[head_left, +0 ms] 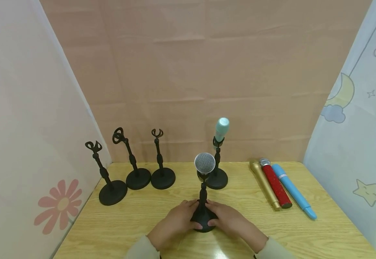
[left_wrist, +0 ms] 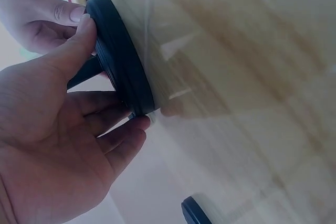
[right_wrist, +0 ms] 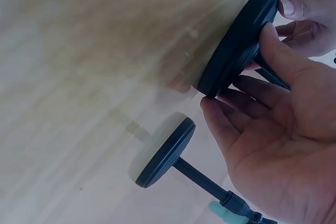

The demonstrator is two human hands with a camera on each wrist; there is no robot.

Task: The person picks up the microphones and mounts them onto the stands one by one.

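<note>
Fingers (left_wrist: 125,145) of left hand (head_left: 180,218) and right hand (head_left: 229,219) half-curled, gripping black stand base (head_left: 204,218)

No text, label, brand, number or sign to be read in any view.
</note>
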